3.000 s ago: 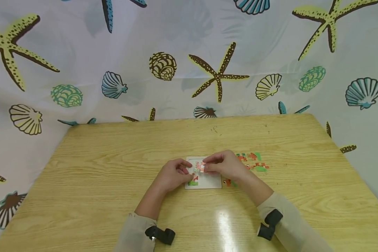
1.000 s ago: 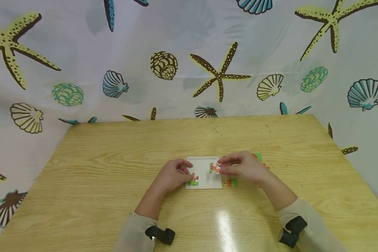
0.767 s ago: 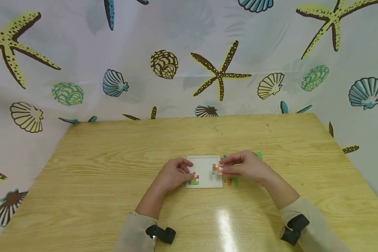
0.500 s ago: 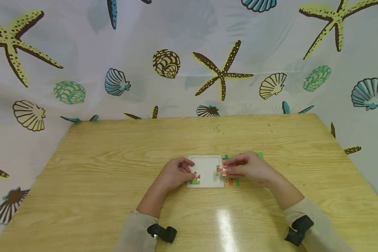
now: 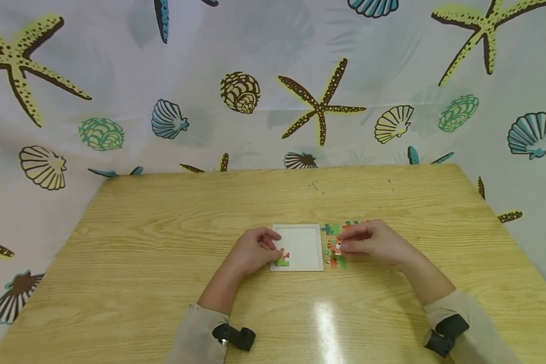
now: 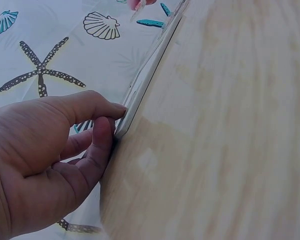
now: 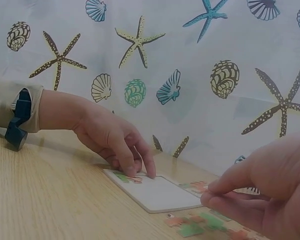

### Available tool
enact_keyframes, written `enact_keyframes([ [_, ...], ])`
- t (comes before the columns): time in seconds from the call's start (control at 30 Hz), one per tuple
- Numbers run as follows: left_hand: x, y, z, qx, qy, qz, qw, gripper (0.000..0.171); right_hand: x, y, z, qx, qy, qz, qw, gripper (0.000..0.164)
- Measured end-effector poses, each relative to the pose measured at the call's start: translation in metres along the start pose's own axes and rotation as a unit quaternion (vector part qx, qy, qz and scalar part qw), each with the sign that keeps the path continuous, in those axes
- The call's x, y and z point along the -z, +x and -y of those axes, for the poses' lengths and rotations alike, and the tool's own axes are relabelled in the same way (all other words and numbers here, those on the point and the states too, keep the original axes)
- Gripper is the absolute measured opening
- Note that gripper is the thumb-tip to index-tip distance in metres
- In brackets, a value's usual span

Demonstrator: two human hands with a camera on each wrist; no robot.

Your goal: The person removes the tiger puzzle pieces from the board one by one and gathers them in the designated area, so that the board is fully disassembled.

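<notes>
A white puzzle tray lies flat mid-table, with one green and red puzzle piece in its near left corner. My left hand holds the tray's left edge, thumb beside that corner piece and fingers bent at the rim. In the left wrist view the fingertips sit right at the tray's side. Between thumb and fingers, my right hand pinches an orange and white puzzle piece just right of the tray. In the right wrist view this piece is partly hidden by the fingertips.
Loose puzzle pieces lie right of the tray: a green one at the back, an orange and green one in front, several more partly under the right hand. A curtain printed with shells and starfish hangs behind the wooden table.
My right hand has carried the pinched piece from over the tray rightward to beside the loose pieces, uncovering the green one. My left hand has stayed at the tray's left edge.
</notes>
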State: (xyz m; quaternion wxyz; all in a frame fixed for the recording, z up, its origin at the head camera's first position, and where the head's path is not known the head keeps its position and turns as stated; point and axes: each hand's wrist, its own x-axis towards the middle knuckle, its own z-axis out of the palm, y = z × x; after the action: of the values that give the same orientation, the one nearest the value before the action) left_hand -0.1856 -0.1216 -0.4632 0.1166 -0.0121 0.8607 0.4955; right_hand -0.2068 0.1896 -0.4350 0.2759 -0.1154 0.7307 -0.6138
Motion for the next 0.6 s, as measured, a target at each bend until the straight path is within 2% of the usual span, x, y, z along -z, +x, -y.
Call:
enact_keyframes([
  [0.2,0.0,0.0,0.001,-0.004,-0.001,0.003,1.0,0.029,0.006,-0.001,0.0,0.001,-0.001,0.026,1.0,0.031],
  [0.6,0.0,0.0,0.002,-0.01,-0.007,0.007,0.9999,0.028,0.012,-0.004,0.0,-0.024,-0.026,0.024,0.999,0.029],
])
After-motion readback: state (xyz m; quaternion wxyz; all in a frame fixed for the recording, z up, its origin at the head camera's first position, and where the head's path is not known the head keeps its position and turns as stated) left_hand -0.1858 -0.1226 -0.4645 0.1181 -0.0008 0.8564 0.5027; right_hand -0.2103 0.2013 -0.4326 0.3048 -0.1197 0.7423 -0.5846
